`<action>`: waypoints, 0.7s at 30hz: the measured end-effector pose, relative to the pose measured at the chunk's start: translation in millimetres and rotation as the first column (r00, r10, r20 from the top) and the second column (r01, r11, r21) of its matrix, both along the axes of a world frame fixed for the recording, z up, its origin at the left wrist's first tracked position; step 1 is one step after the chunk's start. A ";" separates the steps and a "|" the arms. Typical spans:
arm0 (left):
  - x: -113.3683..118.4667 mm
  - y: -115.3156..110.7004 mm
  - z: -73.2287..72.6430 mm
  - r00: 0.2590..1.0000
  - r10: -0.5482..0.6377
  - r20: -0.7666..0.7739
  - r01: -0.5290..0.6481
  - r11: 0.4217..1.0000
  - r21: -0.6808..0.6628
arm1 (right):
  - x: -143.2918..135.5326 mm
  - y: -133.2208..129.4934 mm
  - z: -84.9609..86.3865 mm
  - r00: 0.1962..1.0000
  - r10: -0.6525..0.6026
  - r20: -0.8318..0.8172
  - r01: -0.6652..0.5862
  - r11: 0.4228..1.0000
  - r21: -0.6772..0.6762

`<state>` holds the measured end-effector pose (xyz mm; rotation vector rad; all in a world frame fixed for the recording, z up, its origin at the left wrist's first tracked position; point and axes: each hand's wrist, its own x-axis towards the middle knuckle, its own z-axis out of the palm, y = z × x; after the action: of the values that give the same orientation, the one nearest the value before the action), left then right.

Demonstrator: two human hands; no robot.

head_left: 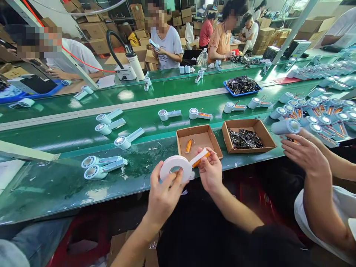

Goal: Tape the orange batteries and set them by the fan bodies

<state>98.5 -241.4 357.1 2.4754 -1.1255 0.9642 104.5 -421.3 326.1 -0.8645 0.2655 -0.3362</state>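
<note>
My left hand [164, 193] grips a roll of white tape [167, 167], with fingers through its core. In my right hand [211, 172] is an orange battery cell [198, 160] with a white strip of tape along its upper side. The cell's near end is close to the roll's edge; whether the strip still joins the roll I cannot tell. Just beyond my hands, a cardboard tray [180, 136] holds another orange battery cell [189, 146]. Several pale blue housings [96, 171] with round heads and handles lie to the left on the green bench.
A second cardboard tray [271, 144] holds black circuit boards [244, 139]. At right a co-worker's hand [308, 155] holds a housing [286, 127] near many others. Beyond runs a green conveyor [144, 111] with scattered housings and a blue tray [241, 92]. A metal post stands at left.
</note>
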 end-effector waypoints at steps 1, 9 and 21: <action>-4.1 -11.3 -5.4 0.999 0.029 0.032 -0.027 0.997 -0.073 | -2.9 10.0 -3.3 0.996 -0.092 -0.007 0.093 0.993 0.075; 0.2 24.8 -59.8 0.978 0.095 -0.186 -0.121 0.984 -0.134 | 31.1 -83.9 39.6 0.943 -0.232 0.238 0.255 0.964 -0.072; 267.1 -6.7 -20.0 0.862 0.233 -0.451 -0.199 0.972 0.123 | -8.7 -109.0 12.8 0.967 0.107 0.232 -0.017 0.933 -0.360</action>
<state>365.6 -248.1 337.1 2.7255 -0.7463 0.3376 95.8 -530.2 338.9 -1.1733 -0.0605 -0.4367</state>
